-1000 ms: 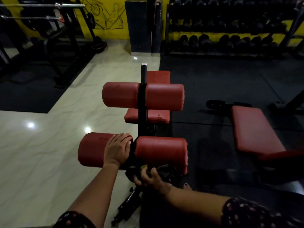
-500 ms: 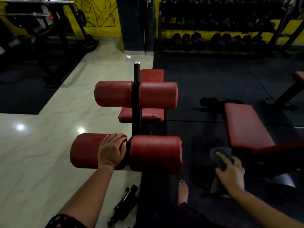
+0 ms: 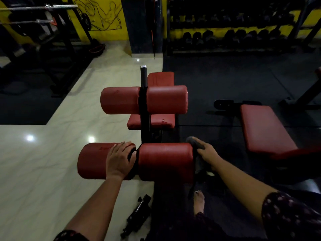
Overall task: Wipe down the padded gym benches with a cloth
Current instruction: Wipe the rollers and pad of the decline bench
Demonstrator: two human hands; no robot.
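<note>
Left hand: from my remote seat I see the left hand (image 3: 119,159) lying palm-down on top of the near left roller pad (image 3: 92,160), fingers loosely spread and nothing held in them; the fingertips reach toward the gap beside the black post (image 3: 144,94).
Right hand: the right hand (image 3: 207,152) has its fingers curled over the dark cloth (image 3: 195,143), holding it at the outer end of the near right roller pad (image 3: 165,161).
Cloth: bunched under that hand, touching the roller's top right corner; a strip of it hangs down along the end face (too dark for me to tell how far).
Upper rollers: a second red pair, upper left roller (image 3: 119,100) and upper right roller (image 3: 166,99), sits higher on the same post, with nobody touching them.
Seat pad: the red seat pad (image 3: 156,121) shows behind the post, between the two pairs.
Second bench: a flat red bench (image 3: 264,129) stands to the right, well apart from both hands.
Floor: a bare foot (image 3: 198,200) stands on the dark mat below the right roller; a black metal part (image 3: 137,216) lies on the pale tiles (image 3: 43,162).
</note>
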